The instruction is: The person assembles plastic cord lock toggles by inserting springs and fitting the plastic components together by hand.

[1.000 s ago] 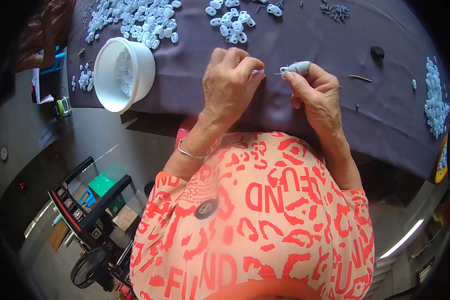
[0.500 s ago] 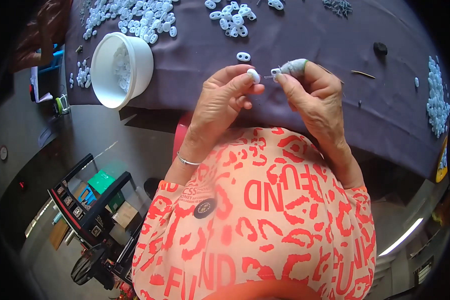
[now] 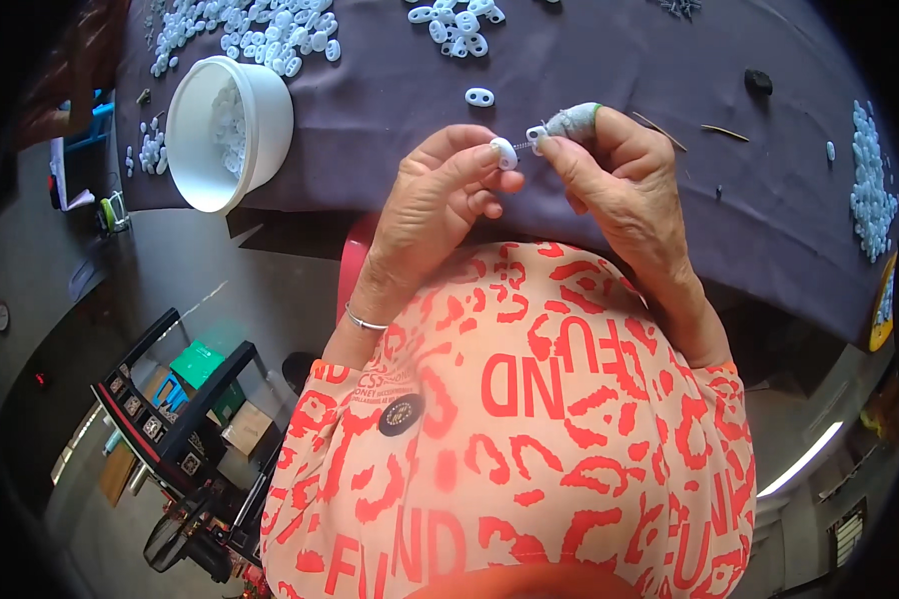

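Note:
Above the table's near edge, my left hand (image 3: 448, 190) pinches a white oval plastic cord-lock cap (image 3: 504, 155) between thumb and fingers. Facing it, my right hand (image 3: 624, 175) grips a smaller white plastic piece with a hole (image 3: 536, 138). A thin metal spring (image 3: 520, 147) bridges the short gap between the two parts, its left end at the cap. Pale cloth wrapping (image 3: 573, 122) covers a finger of my right hand. Just beyond my hands lies another oval two-holed cap (image 3: 479, 97) on the dark tablecloth (image 3: 390, 100).
A white tub (image 3: 273, 130) of small white parts stands at left. Caps form a large pile (image 3: 280, 35) and a smaller cluster (image 3: 457, 35) farther back. Small pale pieces (image 3: 871, 185) are heaped at right, springs (image 3: 679, 8) at the back, a dark lump (image 3: 758, 82) nearby.
The two held parts have come closer together, and the spring's end now meets the cap in my left hand. The whole view has shifted slightly.

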Action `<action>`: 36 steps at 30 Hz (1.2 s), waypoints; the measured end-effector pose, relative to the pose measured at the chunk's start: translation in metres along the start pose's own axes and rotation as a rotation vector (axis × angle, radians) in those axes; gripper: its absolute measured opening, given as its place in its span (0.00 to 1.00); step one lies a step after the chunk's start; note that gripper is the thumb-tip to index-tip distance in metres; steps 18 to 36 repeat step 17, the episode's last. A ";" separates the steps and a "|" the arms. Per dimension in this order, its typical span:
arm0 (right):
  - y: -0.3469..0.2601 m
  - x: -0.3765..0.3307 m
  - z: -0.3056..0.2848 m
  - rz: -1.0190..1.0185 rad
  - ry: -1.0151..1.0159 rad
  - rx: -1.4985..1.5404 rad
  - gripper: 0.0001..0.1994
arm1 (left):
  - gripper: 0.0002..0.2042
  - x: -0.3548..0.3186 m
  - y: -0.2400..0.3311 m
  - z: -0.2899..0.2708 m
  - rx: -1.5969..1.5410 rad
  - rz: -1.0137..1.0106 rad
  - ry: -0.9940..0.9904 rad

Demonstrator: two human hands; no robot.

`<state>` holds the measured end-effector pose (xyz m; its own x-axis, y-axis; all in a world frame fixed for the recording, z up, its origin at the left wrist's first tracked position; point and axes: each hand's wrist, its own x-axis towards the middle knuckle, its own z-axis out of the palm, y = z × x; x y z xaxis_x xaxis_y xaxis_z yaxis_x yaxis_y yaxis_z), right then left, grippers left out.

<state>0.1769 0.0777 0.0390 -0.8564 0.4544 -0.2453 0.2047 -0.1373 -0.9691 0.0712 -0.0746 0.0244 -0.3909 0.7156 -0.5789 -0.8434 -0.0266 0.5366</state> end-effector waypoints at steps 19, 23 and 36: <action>0.004 0.002 -0.002 0.063 -0.019 0.071 0.06 | 0.10 -0.002 0.001 -0.021 1.428 0.777 0.438; 0.004 0.002 -0.002 0.063 -0.019 0.071 0.06 | 0.10 -0.002 0.001 -0.021 1.428 0.777 0.438; 0.004 0.002 -0.002 0.063 -0.019 0.071 0.06 | 0.10 -0.002 0.001 -0.021 1.428 0.777 0.438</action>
